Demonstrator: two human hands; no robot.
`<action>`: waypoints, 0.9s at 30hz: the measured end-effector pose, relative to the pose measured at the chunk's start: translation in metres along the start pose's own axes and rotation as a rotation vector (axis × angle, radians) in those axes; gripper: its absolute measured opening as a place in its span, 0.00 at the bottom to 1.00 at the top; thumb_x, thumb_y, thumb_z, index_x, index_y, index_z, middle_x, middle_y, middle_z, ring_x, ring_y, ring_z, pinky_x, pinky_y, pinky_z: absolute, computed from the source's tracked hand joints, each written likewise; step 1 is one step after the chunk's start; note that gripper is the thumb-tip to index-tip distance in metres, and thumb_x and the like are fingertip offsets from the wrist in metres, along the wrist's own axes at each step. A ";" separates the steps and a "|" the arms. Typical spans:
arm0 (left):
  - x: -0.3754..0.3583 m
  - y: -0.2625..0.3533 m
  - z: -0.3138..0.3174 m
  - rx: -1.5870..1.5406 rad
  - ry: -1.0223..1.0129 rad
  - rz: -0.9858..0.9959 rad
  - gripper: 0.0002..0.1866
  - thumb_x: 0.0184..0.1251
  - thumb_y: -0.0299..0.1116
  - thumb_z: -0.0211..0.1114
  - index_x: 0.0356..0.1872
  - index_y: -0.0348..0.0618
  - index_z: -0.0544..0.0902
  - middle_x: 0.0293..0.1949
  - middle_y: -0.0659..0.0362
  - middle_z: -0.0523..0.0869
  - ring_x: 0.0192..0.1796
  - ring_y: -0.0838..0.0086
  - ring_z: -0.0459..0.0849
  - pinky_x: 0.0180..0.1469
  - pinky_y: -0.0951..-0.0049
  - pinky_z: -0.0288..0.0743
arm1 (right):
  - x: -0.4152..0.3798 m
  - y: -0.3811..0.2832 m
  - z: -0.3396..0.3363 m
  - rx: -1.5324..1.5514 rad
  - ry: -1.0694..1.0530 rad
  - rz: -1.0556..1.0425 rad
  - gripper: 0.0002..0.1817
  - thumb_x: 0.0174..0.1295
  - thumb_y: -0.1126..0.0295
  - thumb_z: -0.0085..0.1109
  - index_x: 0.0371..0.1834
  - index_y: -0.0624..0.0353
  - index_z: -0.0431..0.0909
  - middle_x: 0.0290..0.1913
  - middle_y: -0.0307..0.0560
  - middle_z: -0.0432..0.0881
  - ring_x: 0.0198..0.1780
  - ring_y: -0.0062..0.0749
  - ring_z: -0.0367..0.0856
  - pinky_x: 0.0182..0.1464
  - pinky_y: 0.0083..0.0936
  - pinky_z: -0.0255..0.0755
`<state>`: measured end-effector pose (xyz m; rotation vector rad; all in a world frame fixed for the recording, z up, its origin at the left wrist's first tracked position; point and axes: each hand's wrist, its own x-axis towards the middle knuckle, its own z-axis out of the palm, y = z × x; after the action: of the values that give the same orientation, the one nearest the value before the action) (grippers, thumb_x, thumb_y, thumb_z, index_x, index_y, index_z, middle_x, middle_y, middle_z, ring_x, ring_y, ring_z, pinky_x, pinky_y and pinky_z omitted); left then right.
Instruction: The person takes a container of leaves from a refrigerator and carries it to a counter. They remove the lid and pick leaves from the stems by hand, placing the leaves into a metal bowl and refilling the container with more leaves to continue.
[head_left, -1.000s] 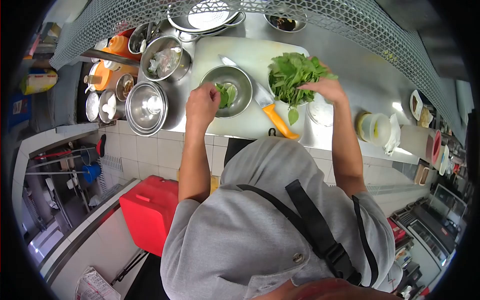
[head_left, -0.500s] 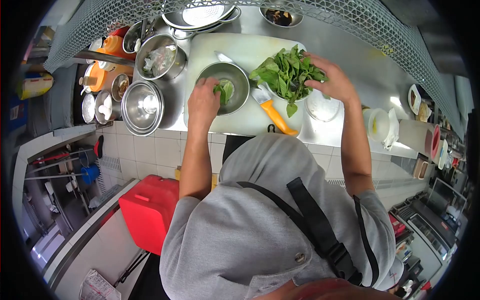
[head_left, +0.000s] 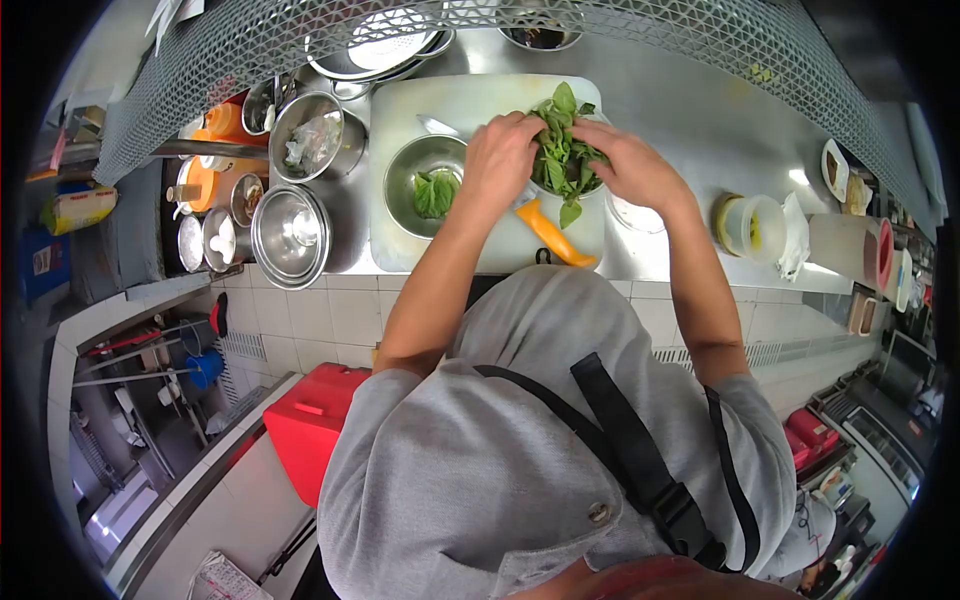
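My left hand (head_left: 503, 165) is at the left edge of a pile of leafy green herbs (head_left: 563, 150), its fingertips closed among the leaves. From the other side my right hand (head_left: 637, 170) grips the same herbs with curled fingers. The pile sits in a container mostly hidden by leaves. Left of it stands a metal bowl (head_left: 403, 195) with some picked leaves (head_left: 436, 193) inside. A knife with an orange handle (head_left: 550, 232) lies on the white cutting board (head_left: 490, 255), its blade partly covered by the bowl and my left hand.
Metal pots, stacked bowls (head_left: 290, 235) and orange-lidded containers (head_left: 203, 183) crowd the left of the steel counter. A wire mesh shelf (head_left: 690, 30) overhangs the far side. On the right are a clear tub (head_left: 752, 228) and a round lid (head_left: 640, 214). A red case (head_left: 310, 420) stands below left.
My left hand has moved right from the metal bowl to the herbs, leaving leaves in the bowl. My right hand has shifted slightly left and stays at the herbs.
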<state>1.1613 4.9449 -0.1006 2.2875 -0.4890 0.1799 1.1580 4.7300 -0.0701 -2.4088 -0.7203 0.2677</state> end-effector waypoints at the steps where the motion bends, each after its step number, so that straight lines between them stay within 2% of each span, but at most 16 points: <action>1: 0.004 -0.002 0.001 0.103 -0.024 0.020 0.16 0.49 0.22 0.70 0.43 0.41 0.85 0.38 0.51 0.84 0.41 0.53 0.82 0.44 0.57 0.77 | -0.003 0.000 -0.004 0.004 0.080 -0.034 0.28 0.53 0.85 0.54 0.60 0.59 0.73 0.63 0.55 0.75 0.60 0.55 0.75 0.62 0.42 0.71; 2: 0.006 -0.003 0.002 0.206 -0.047 0.041 0.17 0.49 0.22 0.70 0.44 0.42 0.85 0.38 0.51 0.85 0.42 0.52 0.82 0.45 0.56 0.76 | -0.004 -0.003 -0.011 0.052 0.060 -0.001 0.29 0.53 0.86 0.51 0.61 0.58 0.72 0.64 0.57 0.73 0.59 0.54 0.76 0.60 0.42 0.71; 6: 0.006 0.004 -0.011 0.120 -0.027 0.026 0.19 0.49 0.22 0.70 0.46 0.42 0.84 0.42 0.52 0.84 0.45 0.52 0.80 0.49 0.57 0.75 | -0.004 -0.006 -0.019 0.140 0.122 0.013 0.26 0.54 0.86 0.50 0.58 0.58 0.73 0.61 0.55 0.77 0.51 0.53 0.81 0.54 0.40 0.75; 8: 0.002 0.012 -0.023 0.096 0.027 0.060 0.18 0.50 0.23 0.70 0.46 0.42 0.83 0.42 0.51 0.84 0.43 0.53 0.81 0.48 0.58 0.75 | -0.003 0.000 -0.015 0.094 0.258 0.077 0.19 0.56 0.84 0.52 0.51 0.58 0.77 0.56 0.48 0.82 0.42 0.49 0.84 0.45 0.38 0.77; 9: -0.001 0.015 -0.026 0.074 0.083 0.085 0.17 0.52 0.23 0.70 0.46 0.41 0.83 0.42 0.51 0.83 0.42 0.55 0.81 0.46 0.59 0.75 | -0.002 0.003 -0.013 0.098 0.258 0.079 0.19 0.56 0.84 0.52 0.51 0.58 0.77 0.56 0.48 0.82 0.42 0.49 0.84 0.45 0.38 0.77; 11: -0.008 0.022 -0.025 0.036 0.117 0.057 0.14 0.53 0.24 0.70 0.43 0.41 0.83 0.39 0.52 0.83 0.39 0.56 0.81 0.43 0.61 0.76 | -0.002 0.007 -0.008 0.002 0.337 0.018 0.12 0.58 0.79 0.55 0.44 0.57 0.80 0.48 0.48 0.83 0.42 0.52 0.82 0.46 0.42 0.77; 13: -0.017 0.033 -0.021 -0.001 0.158 0.031 0.12 0.55 0.25 0.70 0.41 0.40 0.83 0.37 0.53 0.82 0.36 0.58 0.81 0.40 0.62 0.76 | -0.001 0.007 -0.007 -0.041 0.331 0.016 0.10 0.57 0.78 0.57 0.42 0.56 0.81 0.49 0.46 0.83 0.41 0.51 0.83 0.45 0.42 0.77; 15: -0.026 0.043 -0.012 -0.075 0.065 -0.117 0.08 0.55 0.28 0.71 0.35 0.39 0.83 0.33 0.55 0.81 0.30 0.61 0.81 0.34 0.65 0.76 | 0.000 0.007 -0.008 -0.092 0.328 0.013 0.09 0.57 0.77 0.58 0.39 0.55 0.82 0.49 0.43 0.82 0.40 0.49 0.83 0.44 0.41 0.78; 16: -0.030 0.040 -0.004 -0.006 0.083 -0.107 0.11 0.52 0.32 0.75 0.31 0.40 0.82 0.30 0.56 0.80 0.29 0.61 0.81 0.32 0.63 0.76 | -0.001 0.007 -0.007 -0.141 0.309 0.014 0.09 0.57 0.77 0.58 0.39 0.54 0.82 0.50 0.43 0.82 0.39 0.48 0.83 0.43 0.41 0.78; 21: -0.037 0.031 0.007 0.134 0.097 -0.146 0.13 0.49 0.34 0.77 0.33 0.41 0.84 0.31 0.55 0.80 0.31 0.60 0.83 0.33 0.61 0.76 | -0.002 -0.002 -0.013 -0.165 0.332 0.072 0.08 0.56 0.76 0.63 0.39 0.55 0.82 0.51 0.44 0.79 0.38 0.43 0.83 0.40 0.36 0.76; 24: -0.038 0.029 0.008 0.141 0.131 -0.165 0.14 0.47 0.34 0.77 0.33 0.41 0.84 0.32 0.55 0.80 0.32 0.60 0.83 0.34 0.62 0.77 | -0.002 -0.019 -0.010 -0.012 0.326 0.031 0.09 0.54 0.72 0.66 0.39 0.56 0.82 0.46 0.44 0.78 0.40 0.43 0.81 0.41 0.35 0.75; 26: -0.037 0.024 0.013 0.114 0.133 -0.175 0.13 0.47 0.33 0.77 0.34 0.41 0.85 0.32 0.54 0.80 0.32 0.60 0.83 0.34 0.62 0.77 | 0.000 -0.026 -0.001 0.006 0.196 -0.058 0.10 0.54 0.70 0.68 0.39 0.57 0.82 0.44 0.45 0.77 0.41 0.43 0.80 0.42 0.35 0.75; 27: -0.039 0.020 0.017 0.080 0.137 -0.182 0.13 0.48 0.33 0.76 0.34 0.41 0.85 0.32 0.54 0.80 0.31 0.61 0.83 0.34 0.64 0.77 | 0.000 -0.024 0.003 0.006 0.197 -0.058 0.10 0.54 0.70 0.68 0.39 0.57 0.82 0.44 0.45 0.77 0.41 0.43 0.80 0.42 0.35 0.75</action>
<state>1.1176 4.9316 -0.1099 2.3631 -0.2049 0.2676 1.1464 4.7474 -0.0575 -2.3635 -0.6966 0.0084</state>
